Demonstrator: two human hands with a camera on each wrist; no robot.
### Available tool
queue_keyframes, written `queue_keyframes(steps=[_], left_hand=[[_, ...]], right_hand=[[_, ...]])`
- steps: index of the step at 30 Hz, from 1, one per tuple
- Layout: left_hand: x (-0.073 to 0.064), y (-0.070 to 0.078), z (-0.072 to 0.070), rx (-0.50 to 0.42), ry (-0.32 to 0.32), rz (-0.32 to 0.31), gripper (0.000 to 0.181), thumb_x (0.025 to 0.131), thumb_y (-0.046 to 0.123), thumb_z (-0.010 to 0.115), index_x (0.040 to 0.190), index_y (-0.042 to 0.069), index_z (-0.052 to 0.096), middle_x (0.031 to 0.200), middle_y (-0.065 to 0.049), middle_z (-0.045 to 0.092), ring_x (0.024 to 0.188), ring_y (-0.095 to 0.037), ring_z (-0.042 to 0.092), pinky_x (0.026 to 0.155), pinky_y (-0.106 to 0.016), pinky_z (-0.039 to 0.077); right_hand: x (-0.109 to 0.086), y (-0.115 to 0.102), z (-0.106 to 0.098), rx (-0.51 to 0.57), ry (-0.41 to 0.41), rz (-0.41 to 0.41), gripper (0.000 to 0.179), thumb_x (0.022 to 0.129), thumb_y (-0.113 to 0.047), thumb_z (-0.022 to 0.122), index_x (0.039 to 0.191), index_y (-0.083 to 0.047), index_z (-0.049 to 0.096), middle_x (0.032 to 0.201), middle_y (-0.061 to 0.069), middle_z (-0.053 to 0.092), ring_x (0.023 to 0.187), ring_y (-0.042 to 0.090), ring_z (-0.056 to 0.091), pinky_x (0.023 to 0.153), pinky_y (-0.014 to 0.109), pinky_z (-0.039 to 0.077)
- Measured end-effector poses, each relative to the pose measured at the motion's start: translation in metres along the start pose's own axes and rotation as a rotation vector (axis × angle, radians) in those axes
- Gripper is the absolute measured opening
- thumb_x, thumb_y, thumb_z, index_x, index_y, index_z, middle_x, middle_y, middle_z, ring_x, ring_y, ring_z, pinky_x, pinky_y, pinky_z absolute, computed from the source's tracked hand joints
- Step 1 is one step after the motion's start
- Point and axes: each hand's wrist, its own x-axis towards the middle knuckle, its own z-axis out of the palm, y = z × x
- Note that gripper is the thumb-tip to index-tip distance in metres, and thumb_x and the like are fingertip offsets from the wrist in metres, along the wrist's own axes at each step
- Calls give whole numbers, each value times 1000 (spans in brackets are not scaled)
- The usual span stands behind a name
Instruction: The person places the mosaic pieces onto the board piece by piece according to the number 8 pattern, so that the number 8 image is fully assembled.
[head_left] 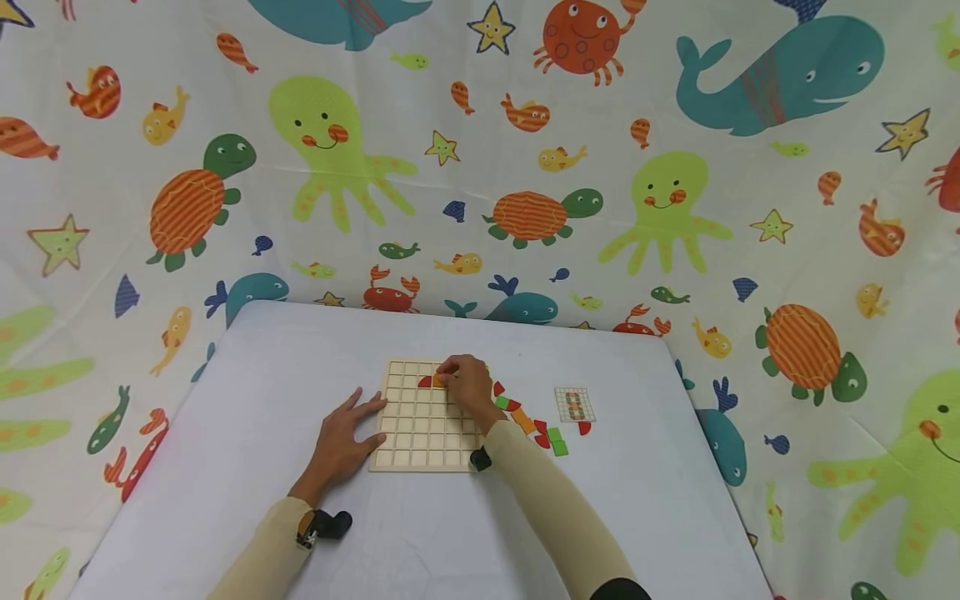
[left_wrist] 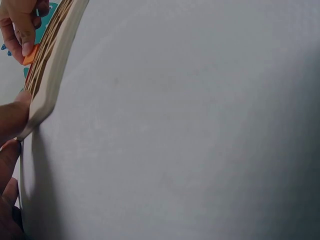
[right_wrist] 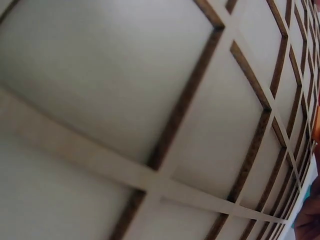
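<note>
A pale wooden grid board lies on the white table. My left hand reaches its left edge with extended fingers; in the left wrist view the thumb rests on the board's corner. Over the upper part of the board, my right hand pinches an orange tile between thumb and fingers. Just left of that tile, a red curved tile sits in a grid cell. In the right wrist view the board's cells loom close, with the orange tile only glimpsed at the right edge.
Right of the board lie loose tiles: an orange one, green ones and several red ones. A small printed pattern card lies farther right, with a red tile below it. A sea-animal curtain hangs behind the table.
</note>
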Motion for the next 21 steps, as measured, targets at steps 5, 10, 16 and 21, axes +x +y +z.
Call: queue_keyframes(steps=[5,10,16,21], left_hand=[[0,0,0,-2,-11,-19,63,90,13,83,149,12,62,169,-29,35,157,-54,30,123,-77,23],[-1,1,-2,7,-11,-12,63,90,14,83,148,11,63,168,-28,36,156,-54,31,122,-77,24],[0,-1,0,8,-6,-9,62,89,14,83,148,11,63,168,-29,37,156,-55,31,122,-77,24],[1,-4,1,11,-9,-5,63,90,15,83,149,11,62,168,-29,37,157,-54,31,122,-77,24]], right_hand=[[-2,0,2,-31,-18,-37,5,100,-22,76,101,-21,80,104,-4,73,90,14,67,74,29,55],[-3,-1,1,-84,-40,-49,6,100,-22,75,101,-21,81,105,-2,69,93,15,65,81,32,56],[-4,-2,-5,-124,-70,-40,12,96,-17,78,106,-22,81,106,-3,70,99,16,63,92,37,57],[-10,4,-18,-57,-69,-58,20,90,-18,83,109,-19,79,104,-1,73,99,18,65,86,38,56]])
